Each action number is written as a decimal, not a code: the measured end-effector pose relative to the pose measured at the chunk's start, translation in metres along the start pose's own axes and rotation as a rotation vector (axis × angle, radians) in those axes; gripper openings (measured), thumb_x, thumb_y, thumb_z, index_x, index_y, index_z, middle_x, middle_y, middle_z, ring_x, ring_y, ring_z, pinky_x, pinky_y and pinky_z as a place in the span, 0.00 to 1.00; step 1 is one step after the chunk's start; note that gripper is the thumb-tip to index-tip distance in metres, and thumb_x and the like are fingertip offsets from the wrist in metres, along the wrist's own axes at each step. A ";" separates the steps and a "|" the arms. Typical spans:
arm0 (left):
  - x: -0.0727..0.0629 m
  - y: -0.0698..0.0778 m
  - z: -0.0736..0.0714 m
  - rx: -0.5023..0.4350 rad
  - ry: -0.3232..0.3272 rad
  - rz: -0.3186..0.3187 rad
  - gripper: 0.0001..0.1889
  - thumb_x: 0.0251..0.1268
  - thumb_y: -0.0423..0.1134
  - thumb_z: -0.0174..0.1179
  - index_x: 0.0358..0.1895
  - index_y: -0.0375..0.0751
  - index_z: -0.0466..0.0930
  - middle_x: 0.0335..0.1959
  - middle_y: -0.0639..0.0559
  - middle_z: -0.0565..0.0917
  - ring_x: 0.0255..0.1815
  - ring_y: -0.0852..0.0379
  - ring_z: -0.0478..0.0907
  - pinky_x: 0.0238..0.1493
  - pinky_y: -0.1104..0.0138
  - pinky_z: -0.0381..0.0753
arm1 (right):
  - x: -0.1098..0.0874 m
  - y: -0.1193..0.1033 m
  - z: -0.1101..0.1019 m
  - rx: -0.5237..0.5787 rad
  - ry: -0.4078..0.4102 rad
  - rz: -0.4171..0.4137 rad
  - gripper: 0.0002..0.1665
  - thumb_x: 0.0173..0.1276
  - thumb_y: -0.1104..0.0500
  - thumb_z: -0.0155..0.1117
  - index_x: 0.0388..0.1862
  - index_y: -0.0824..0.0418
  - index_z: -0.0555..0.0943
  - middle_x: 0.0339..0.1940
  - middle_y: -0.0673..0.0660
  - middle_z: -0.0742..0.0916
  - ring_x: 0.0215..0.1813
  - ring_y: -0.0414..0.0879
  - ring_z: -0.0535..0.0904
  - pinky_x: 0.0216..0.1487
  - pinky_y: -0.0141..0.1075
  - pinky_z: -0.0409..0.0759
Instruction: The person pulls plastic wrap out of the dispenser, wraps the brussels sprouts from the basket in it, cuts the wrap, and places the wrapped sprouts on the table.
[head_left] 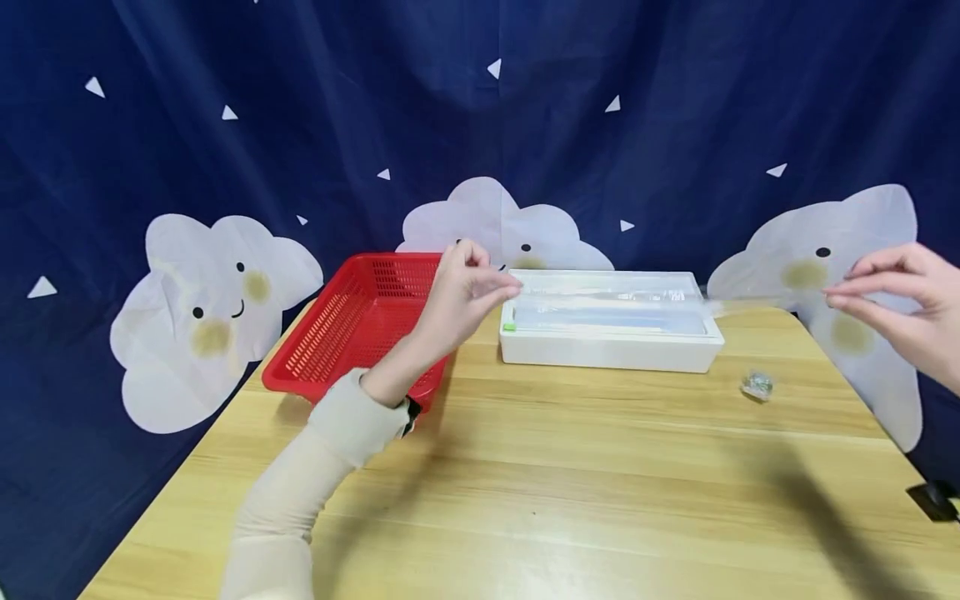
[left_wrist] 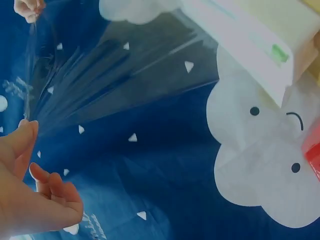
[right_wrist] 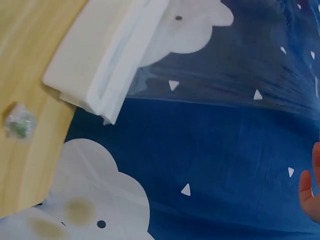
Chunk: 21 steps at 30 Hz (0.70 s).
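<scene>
Between two raised hands, a sheet of clear film [left_wrist: 150, 65] stretches out, reaching back to the white box [head_left: 607, 354] on the table [head_left: 525, 500]. At one end of its free edge, the left hand [head_left: 467, 290] pinches it, thumb against fingertip; at the other, the right hand [head_left: 911, 302] nips it likewise, the other fingers partly hidden. The film looks almost weightless, limp and slick, likely to cling to itself and tear under a sharp tug; creases already fan out from its gathered edge. The corners seem the best hold, with light, even tension and the hands well apart. Left of the box sits a red basket [head_left: 300, 384], near the left forearm; to its right, a small clear packet [head_left: 757, 386] lies on the table.
</scene>
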<state>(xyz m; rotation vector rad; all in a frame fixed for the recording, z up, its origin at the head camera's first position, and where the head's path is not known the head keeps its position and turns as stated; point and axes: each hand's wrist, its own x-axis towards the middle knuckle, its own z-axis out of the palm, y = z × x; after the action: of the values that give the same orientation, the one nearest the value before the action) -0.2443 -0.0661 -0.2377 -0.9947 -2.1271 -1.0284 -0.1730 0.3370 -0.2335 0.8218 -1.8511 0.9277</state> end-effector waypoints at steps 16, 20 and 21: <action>-0.090 0.005 0.011 0.039 -0.132 0.097 0.07 0.42 0.32 0.71 0.29 0.41 0.87 0.27 0.53 0.65 0.35 0.53 0.62 0.35 0.68 0.62 | -0.068 -0.008 -0.014 -0.024 -0.360 -0.026 0.23 0.62 0.47 0.55 0.23 0.64 0.83 0.29 0.41 0.80 0.32 0.29 0.71 0.29 0.18 0.65; -0.111 0.004 0.016 0.054 -0.186 0.111 0.07 0.44 0.32 0.70 0.30 0.44 0.88 0.27 0.56 0.66 0.35 0.55 0.63 0.36 0.69 0.63 | -0.080 -0.011 -0.014 0.010 -0.402 -0.039 0.20 0.63 0.48 0.55 0.25 0.62 0.84 0.29 0.42 0.80 0.32 0.29 0.70 0.28 0.19 0.64; -0.116 0.004 0.018 0.055 -0.200 0.115 0.07 0.44 0.32 0.70 0.30 0.44 0.88 0.26 0.56 0.66 0.34 0.56 0.63 0.36 0.69 0.63 | -0.083 -0.011 -0.013 0.035 -0.414 -0.052 0.19 0.64 0.50 0.55 0.25 0.63 0.84 0.29 0.43 0.80 0.33 0.29 0.71 0.29 0.19 0.65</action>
<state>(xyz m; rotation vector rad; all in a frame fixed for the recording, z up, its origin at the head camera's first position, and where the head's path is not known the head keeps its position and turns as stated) -0.1791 -0.0930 -0.3311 -1.2218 -2.2146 -0.8403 -0.1256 0.3563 -0.3013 1.1449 -2.1565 0.8006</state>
